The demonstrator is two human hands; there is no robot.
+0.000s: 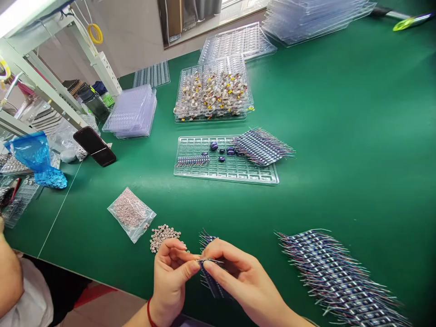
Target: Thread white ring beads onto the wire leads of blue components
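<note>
My right hand point(243, 277) is closed, its thumb and fingers pinching a dark blue strip of small wired circuit boards point(213, 284). Thin wires stick out along the sides of this strip, and part of it is hidden behind my fingers. My left hand point(173, 272) meets it at the strip's edge, thumb and forefinger pressed together; whatever lies between those fingertips is too small to make out. Just beyond my left hand is a loose pile of small round pinkish parts point(163, 236). A clear bag point(131, 213) full of similar parts lies farther left.
More wired board strips point(330, 268) lie at right. Ahead, a clear tray point(197, 175) carries another stack of strips point(260, 147) and dark coils. Behind it are filled trays point(213, 95) and stacked clear trays point(131, 109). A phone point(95, 146) leans at left, near another person's arm point(10, 272).
</note>
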